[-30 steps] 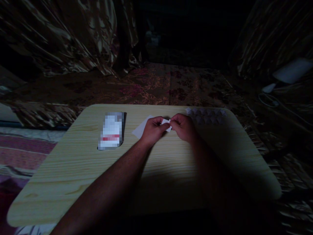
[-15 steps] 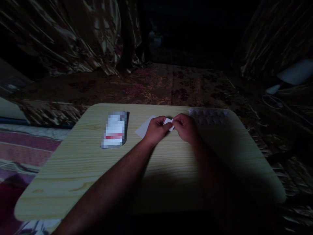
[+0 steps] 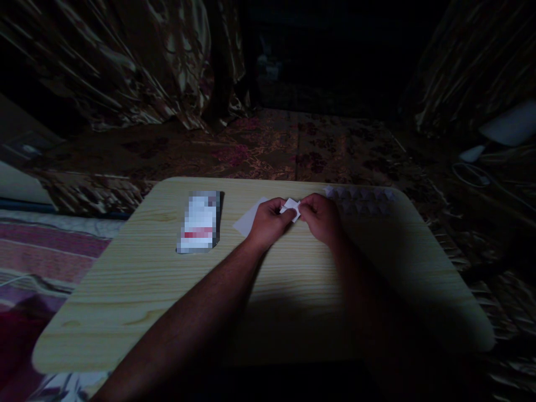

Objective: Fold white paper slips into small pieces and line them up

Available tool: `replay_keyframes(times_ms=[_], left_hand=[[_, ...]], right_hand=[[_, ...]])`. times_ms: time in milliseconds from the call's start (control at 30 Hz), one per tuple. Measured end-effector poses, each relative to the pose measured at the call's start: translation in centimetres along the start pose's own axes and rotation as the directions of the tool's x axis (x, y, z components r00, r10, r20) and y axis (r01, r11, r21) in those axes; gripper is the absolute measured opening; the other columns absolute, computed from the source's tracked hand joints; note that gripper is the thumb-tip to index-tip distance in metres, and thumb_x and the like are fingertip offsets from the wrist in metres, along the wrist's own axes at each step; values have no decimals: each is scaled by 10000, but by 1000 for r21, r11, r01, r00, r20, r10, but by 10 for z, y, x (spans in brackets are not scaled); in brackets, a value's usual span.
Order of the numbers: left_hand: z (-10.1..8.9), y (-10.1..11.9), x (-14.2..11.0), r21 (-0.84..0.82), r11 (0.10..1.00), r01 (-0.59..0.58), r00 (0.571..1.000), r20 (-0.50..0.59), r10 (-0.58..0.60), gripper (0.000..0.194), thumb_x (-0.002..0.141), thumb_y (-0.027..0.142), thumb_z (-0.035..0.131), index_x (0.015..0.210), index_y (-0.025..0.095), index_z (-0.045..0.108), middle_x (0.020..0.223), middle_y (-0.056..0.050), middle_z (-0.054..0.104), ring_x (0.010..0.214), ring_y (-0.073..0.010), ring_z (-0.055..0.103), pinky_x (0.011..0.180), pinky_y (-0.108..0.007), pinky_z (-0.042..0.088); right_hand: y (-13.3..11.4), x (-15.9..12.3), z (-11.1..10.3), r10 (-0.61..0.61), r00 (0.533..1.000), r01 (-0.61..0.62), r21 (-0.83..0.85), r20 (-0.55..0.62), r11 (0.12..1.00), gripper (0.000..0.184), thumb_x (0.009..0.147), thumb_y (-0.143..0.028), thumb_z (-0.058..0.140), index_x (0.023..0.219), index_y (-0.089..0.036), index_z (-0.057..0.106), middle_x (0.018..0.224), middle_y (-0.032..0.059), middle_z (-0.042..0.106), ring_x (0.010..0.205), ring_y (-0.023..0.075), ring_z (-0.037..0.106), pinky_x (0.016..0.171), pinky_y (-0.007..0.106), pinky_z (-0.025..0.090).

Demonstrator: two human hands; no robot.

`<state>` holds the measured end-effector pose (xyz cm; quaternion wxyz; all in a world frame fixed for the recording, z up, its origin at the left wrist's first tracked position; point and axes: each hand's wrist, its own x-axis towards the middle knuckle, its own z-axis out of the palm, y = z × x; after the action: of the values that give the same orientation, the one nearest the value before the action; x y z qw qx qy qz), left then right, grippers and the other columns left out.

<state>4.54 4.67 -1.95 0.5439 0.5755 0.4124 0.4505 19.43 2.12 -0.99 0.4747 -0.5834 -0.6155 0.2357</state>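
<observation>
My left hand and my right hand meet over the far middle of a light wooden table. Both pinch a small folded piece of white paper between fingertips, just above the tabletop. A flat white sheet lies under and to the left of my left hand. To the right of my right hand, several small folded paper pieces lie in rows along the far edge, dim in shadow.
A small white packet with a red stripe lies on the table's left part. Patterned fabric covers the floor beyond the table, with draped shiny cloth behind. White objects and a cable lie at the far right.
The hands stay together on the small paper; it has turned slightly between the fingers. The view has shifted a little, so the table sits slightly further right.
</observation>
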Motion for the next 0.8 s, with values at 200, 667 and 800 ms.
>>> replay_keyframes(times_ms=[200,667,800], left_hand=[[1,4,-1,-19,999,-26,1000,-11,26,159,681,284,697,740,147,642,632,22,577,552,-87,458,529,-217,352],[3,5,-3,-58,998,-21,1000,-19,20,160,667,282,710,718,155,628,603,33,559,519,-82,437,501,-222,328],[4,4,-3,-54,998,-19,999,-33,18,160,671,289,703,718,156,627,601,30,563,510,-83,432,492,-223,320]], right_hand=[[1,0,0,-4,999,3,13,35,1000,120,774,-304,579,764,-188,606,641,-3,620,610,138,557,576,251,410],[2,-1,1,-12,999,11,32,37,999,78,745,-264,564,720,-194,586,625,-15,604,596,131,534,557,244,386],[3,-1,1,-19,999,18,40,27,999,68,742,-245,552,715,-195,590,613,-18,596,591,130,536,563,244,393]])
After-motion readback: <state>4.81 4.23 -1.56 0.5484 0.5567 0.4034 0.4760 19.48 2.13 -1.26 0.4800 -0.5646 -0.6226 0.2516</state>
